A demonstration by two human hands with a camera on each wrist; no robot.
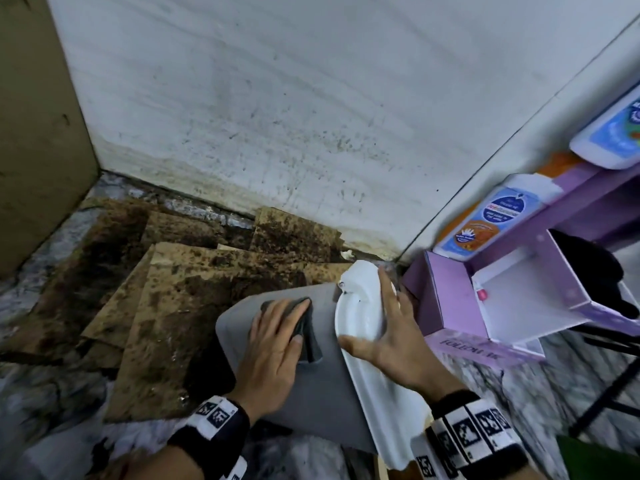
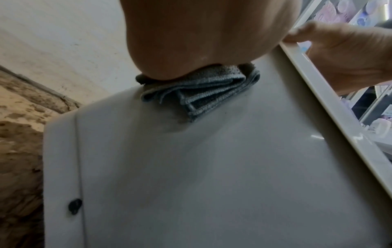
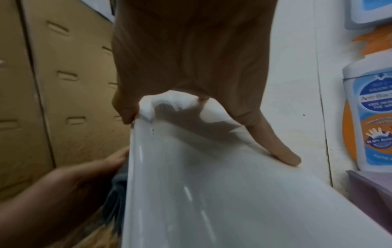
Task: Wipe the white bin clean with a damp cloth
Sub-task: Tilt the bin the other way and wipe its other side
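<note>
The white plastic bin (image 1: 311, 386) has a smooth outer wall that looks matt grey in shadow, while its rim and inner face (image 3: 212, 201) are glossy and carry streaks of reflected light. The folded grey cloth (image 2: 201, 94) is a woven, nubby fabric with stitched edges. The brown cardboard sheets (image 1: 166, 306) on the floor are matt, rough and blotched with dark stains. The white painted wall (image 1: 311, 98) is matt and speckled with grime.
</note>
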